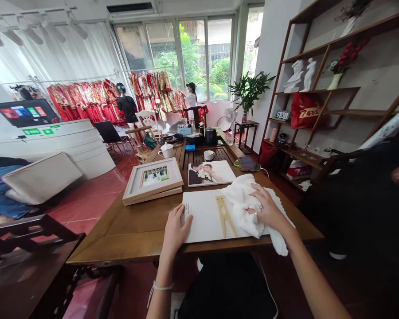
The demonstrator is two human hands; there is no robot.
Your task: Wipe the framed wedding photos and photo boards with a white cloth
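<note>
A flat white board or album point(202, 221) lies at the table's near edge, with small dark print at its left side and a tan A-shaped piece or print point(223, 215) near its middle. My left hand point(177, 226) rests on the board's left edge, fingers stretched and thumb apart, holding nothing. Bunched under my right hand point(269, 208) is a white cloth point(241, 195), which covers much of the board's right part and hangs over the front edge. My fingers press into its folds. Just beyond lies a couple's photo panel point(213, 173); framed photos point(153, 177) are stacked to its left.
The wooden table point(129, 235) also bears a lidded white cup point(166, 150), a small white cup point(209, 154) and a phone point(248, 163). A dark chair point(29, 248) stands left. Someone in dark clothing point(359, 212) is close on the right, by a shelf point(286, 62).
</note>
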